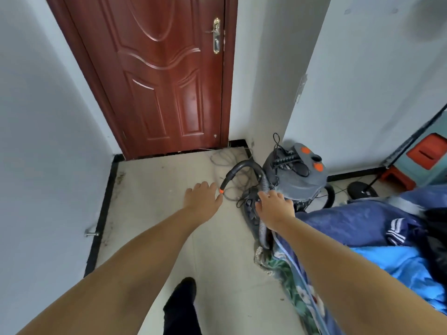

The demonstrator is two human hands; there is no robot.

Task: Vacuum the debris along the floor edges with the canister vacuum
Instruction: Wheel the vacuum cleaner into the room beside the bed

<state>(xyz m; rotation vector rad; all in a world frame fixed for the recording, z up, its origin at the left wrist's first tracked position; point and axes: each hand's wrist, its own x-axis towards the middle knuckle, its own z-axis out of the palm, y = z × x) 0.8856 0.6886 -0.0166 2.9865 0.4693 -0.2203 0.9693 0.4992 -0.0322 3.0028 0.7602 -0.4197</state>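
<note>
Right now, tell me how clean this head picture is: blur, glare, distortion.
Head view: wide-angle bending bows the door and walls outward; glare streaks shine on the door panels; the right edge, around the orange stool, is smeared; the left hand, right hand and canister vacuum are slightly soft; the light is even daylight, with faint shadows.

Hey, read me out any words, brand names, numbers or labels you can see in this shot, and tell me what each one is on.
No text can be read in this view.
Canister vacuum: orange knobs on its lid, but no readable brand or label.
Door: a brass handle plate, no lettering visible.
Blue bedding: only white stripes and a floral pattern, no words.
Orange stool: no marking can be made out.
</note>
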